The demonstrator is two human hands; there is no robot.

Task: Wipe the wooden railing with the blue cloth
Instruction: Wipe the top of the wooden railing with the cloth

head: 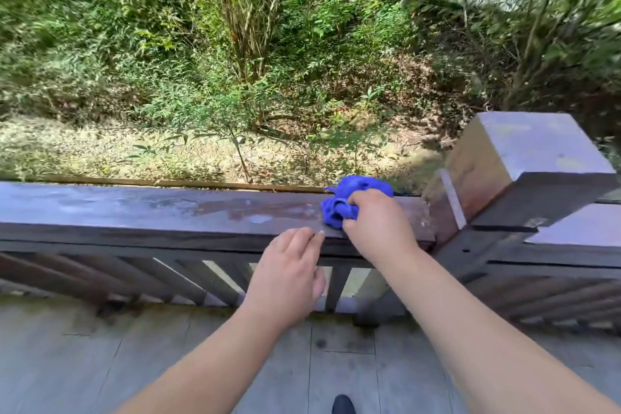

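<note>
On top of the wooden railing (168,208), near its right end and just left of the square post (524,171), the bunched blue cloth (349,198) was pressed down by the right hand (376,225), whose grip was clenched around the fabric. The left hand (289,272) was held released, its fingertips (317,235) laid at the near edge of the rail just left of the cloth. Pale wet smears were seen along the rail's top, with slats (215,276) below and green brush (235,44) beyond.
</note>
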